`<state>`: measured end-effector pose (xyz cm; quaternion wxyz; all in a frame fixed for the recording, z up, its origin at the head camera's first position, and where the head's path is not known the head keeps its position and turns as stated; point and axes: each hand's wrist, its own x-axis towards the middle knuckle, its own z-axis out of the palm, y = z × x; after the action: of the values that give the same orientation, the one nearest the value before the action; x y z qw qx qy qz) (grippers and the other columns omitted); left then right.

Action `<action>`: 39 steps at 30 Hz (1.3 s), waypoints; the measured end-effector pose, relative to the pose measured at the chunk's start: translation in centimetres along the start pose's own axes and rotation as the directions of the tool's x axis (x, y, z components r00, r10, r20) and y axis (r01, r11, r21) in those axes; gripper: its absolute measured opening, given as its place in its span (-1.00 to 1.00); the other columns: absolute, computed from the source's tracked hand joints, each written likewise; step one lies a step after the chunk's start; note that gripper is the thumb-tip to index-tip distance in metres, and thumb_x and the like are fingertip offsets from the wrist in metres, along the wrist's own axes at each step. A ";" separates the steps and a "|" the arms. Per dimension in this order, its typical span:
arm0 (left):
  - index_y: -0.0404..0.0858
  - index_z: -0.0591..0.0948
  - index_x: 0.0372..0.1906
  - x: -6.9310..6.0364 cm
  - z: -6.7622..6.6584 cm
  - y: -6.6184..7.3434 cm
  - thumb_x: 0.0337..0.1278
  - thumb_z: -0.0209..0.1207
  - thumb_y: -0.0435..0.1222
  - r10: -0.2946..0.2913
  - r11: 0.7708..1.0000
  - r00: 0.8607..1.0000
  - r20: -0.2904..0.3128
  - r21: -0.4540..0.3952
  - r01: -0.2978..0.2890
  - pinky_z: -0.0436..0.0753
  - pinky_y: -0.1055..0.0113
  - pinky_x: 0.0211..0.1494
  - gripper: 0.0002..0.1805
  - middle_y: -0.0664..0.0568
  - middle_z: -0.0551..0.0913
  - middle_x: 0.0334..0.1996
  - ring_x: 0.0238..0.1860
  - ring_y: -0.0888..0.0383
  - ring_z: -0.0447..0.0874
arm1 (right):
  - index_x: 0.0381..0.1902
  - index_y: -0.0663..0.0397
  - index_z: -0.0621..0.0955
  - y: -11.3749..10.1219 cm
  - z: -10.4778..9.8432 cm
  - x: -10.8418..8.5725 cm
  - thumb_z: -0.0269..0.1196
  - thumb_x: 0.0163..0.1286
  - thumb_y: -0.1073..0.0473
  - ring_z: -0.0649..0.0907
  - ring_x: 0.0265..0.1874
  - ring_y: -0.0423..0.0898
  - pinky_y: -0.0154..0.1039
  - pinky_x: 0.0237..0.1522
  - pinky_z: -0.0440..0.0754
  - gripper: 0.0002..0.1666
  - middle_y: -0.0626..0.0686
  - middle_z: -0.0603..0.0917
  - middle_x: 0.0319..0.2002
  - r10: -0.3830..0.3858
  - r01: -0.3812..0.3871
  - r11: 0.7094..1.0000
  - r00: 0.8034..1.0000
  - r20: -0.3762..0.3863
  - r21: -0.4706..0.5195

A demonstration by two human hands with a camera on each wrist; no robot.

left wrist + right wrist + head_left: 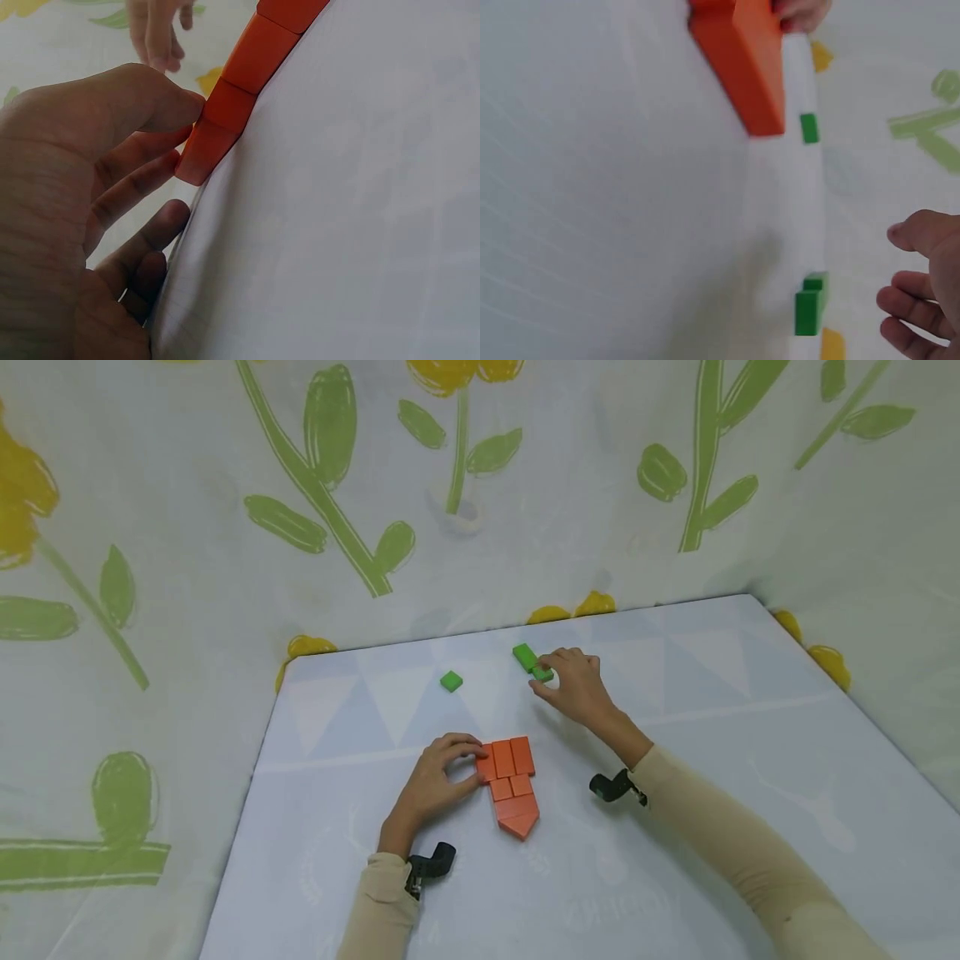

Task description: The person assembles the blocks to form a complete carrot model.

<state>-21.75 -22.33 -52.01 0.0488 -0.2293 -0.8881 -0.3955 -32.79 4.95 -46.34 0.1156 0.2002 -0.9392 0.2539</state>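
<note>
A flat figure of several joined orange blocks [515, 760] lies on the table, rectangles at its far end and a triangle nearest me. My left hand [435, 781] pinches the leftmost orange rectangle [486, 764], thumb at its near end and a finger at its far end; in the left wrist view the thumb touches the orange row [240, 75]. Farther back, my right hand [573, 685] hovers with thumb and fingers parted over a small green block [542, 673], which touches a green rectangle [524, 657]. Between its fingers the right wrist view shows nothing.
Another green block [451, 681] lies apart, left of the green pair. The white table [675, 827] has its back edge close to a hanging cloth [540, 510] printed with flowers and leaves.
</note>
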 end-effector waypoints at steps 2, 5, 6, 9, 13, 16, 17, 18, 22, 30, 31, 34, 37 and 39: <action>-0.04 0.72 0.01 0.0 0.0 0.1 0.13 0.39 -0.16 0.002 1.000 1.000 0.000 -0.011 -0.002 0.40 -0.07 0.26 -0.68 0.17 0.57 0.12 0.19 0.09 0.47 | 0.06 0.15 0.66 0.5 0.5 1.1 0.37 0.33 -0.04 0.52 0.05 0.11 0.13 0.00 0.29 -0.52 0.10 0.66 -0.06 0.034 -0.034 0.999 0.999 0.003 -0.028; -0.05 0.72 0.02 -0.1 0.2 0.1 0.12 0.39 -0.18 0.015 1.000 1.000 0.005 -0.016 -0.015 0.41 -0.05 0.25 -0.68 0.17 0.57 0.12 0.17 0.10 0.48 | 0.08 0.16 0.65 1.2 1.1 2.5 0.36 0.31 -0.08 0.51 0.03 0.13 0.15 0.01 0.29 -0.48 0.13 0.65 -0.06 0.098 -0.097 0.992 0.995 0.019 -0.076; -0.04 0.72 0.02 -0.1 0.3 0.1 0.12 0.40 -0.17 0.021 1.000 1.000 0.006 -0.014 -0.021 0.41 -0.04 0.24 -0.68 0.17 0.57 0.11 0.16 0.11 0.48 | 0.08 0.16 0.65 1.3 1.2 2.8 0.36 0.31 -0.09 0.51 0.03 0.14 0.15 0.01 0.28 -0.46 0.13 0.64 -0.06 0.121 -0.118 0.989 0.992 0.030 -0.089; -0.01 0.72 0.01 -0.2 0.5 0.0 0.11 0.40 -0.17 0.031 0.999 1.000 0.006 -0.012 -0.031 0.43 -0.03 0.22 -0.67 0.21 0.56 0.11 0.15 0.14 0.48 | 0.08 0.17 0.65 1.8 1.8 3.6 0.36 0.30 -0.13 0.50 0.01 0.13 0.18 0.06 0.27 -0.43 0.13 0.63 -0.08 0.185 -0.172 0.976 0.979 0.086 -0.134; 0.00 0.71 0.01 -0.1 0.7 0.0 0.11 0.38 -0.17 0.048 0.999 0.999 0.003 -0.008 -0.048 0.43 -0.01 0.22 -0.68 0.25 0.56 0.11 0.15 0.16 0.48 | 0.04 0.17 0.67 2.2 2.5 4.3 0.34 0.32 -0.07 0.50 -0.04 0.11 0.20 0.12 0.25 -0.51 0.13 0.65 -0.14 0.218 -0.192 0.964 0.967 0.135 -0.184; 0.01 0.71 0.02 0.1 0.7 0.0 0.13 0.37 -0.16 0.049 0.999 0.999 0.006 -0.004 -0.049 0.42 0.01 0.24 -0.68 0.27 0.55 0.11 0.16 0.19 0.46 | 0.00 0.16 0.69 2.2 2.7 4.4 0.36 0.29 0.03 0.50 -0.09 0.11 0.16 0.11 0.25 -0.59 0.13 0.66 -0.16 0.208 -0.186 0.966 0.971 0.113 -0.180; 0.02 0.71 0.02 0.1 0.7 0.0 0.13 0.37 -0.16 0.044 0.999 0.999 0.009 -0.003 -0.044 0.41 0.02 0.24 -0.68 0.28 0.55 0.11 0.16 0.20 0.46 | -0.01 0.16 0.69 2.1 2.7 4.4 0.36 0.28 0.06 0.50 -0.08 0.12 0.15 0.10 0.26 -0.61 0.13 0.66 -0.16 0.201 -0.182 0.969 0.974 0.102 -0.169; 0.02 0.70 0.02 0.1 0.7 0.0 0.13 0.37 -0.15 0.039 0.999 0.999 0.012 -0.001 -0.039 0.41 0.03 0.25 -0.68 0.29 0.54 0.11 0.17 0.21 0.46 | -0.02 0.15 0.70 2.0 2.7 4.3 0.36 0.26 0.08 0.50 -0.07 0.12 0.15 0.09 0.26 -0.62 0.13 0.66 -0.16 0.189 -0.174 0.973 0.978 0.089 -0.155; 0.03 0.71 0.02 0.0 0.6 0.0 0.12 0.38 -0.15 0.023 1.000 1.000 0.017 0.004 -0.023 0.41 0.02 0.25 -0.68 0.29 0.54 0.11 0.17 0.21 0.45 | -0.02 0.12 0.70 1.5 2.1 3.6 0.38 0.22 0.11 0.49 0.01 0.13 0.17 0.10 0.25 -0.63 0.11 0.68 -0.09 0.103 -0.098 0.991 0.994 0.045 -0.091; 0.04 0.71 0.02 0.2 0.0 -0.4 0.12 0.38 -0.14 0.016 1.000 1.000 0.005 0.012 -0.016 0.41 0.02 0.25 -0.67 0.31 0.54 0.11 0.18 0.22 0.45 | -0.02 0.05 0.70 -0.7 0.6 1.2 0.34 0.24 0.16 0.47 0.13 0.07 0.19 0.21 0.18 -0.66 0.07 0.68 0.04 -0.064 0.058 0.996 0.994 0.089 0.071; 0.04 0.71 0.02 0.2 0.0 -0.4 0.12 0.38 -0.14 0.016 1.000 1.000 0.006 0.010 -0.016 0.41 0.02 0.25 -0.67 0.31 0.54 0.11 0.18 0.23 0.45 | -0.01 0.04 0.70 -0.9 0.6 0.8 0.34 0.24 0.16 0.46 0.14 0.05 0.18 0.22 0.17 -0.66 0.05 0.67 0.04 -0.081 0.073 0.994 0.991 0.103 0.078; 0.03 0.71 0.03 0.2 0.0 -0.5 0.12 0.38 -0.14 0.020 1.000 1.000 0.005 0.007 -0.021 0.42 0.01 0.24 -0.67 0.30 0.54 0.11 0.18 0.21 0.46 | -0.01 0.04 0.70 -1.4 0.6 -0.2 0.36 0.24 0.17 0.47 0.13 0.03 0.17 0.19 0.19 -0.67 0.04 0.68 0.02 -0.137 0.124 0.987 0.981 0.135 0.100; 0.00 0.71 0.03 0.2 0.1 -0.6 0.13 0.38 -0.15 0.032 0.999 0.999 0.002 0.011 -0.032 0.42 0.00 0.24 -0.67 0.26 0.55 0.11 0.17 0.19 0.46 | -0.02 0.03 0.70 -1.6 0.8 -1.0 0.38 0.23 0.17 0.48 0.09 0.01 0.16 0.13 0.21 -0.67 0.02 0.68 -0.01 -0.200 0.185 0.977 0.967 0.158 0.107; -0.01 0.71 0.03 0.2 0.1 -0.5 0.13 0.39 -0.15 0.043 0.999 0.999 0.002 0.009 -0.043 0.42 0.00 0.25 -0.67 0.24 0.55 0.11 0.18 0.17 0.46 | -0.03 0.00 0.70 -1.7 0.9 -1.5 0.38 0.23 0.18 0.49 0.08 -0.02 0.14 0.11 0.22 -0.68 -0.01 0.68 -0.01 -0.233 0.217 0.970 0.957 0.173 0.105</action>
<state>-22.15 -22.51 -52.35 0.0575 -0.2484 -0.8847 -0.3903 -30.85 3.59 -46.84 0.0478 0.3332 -0.9054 0.2589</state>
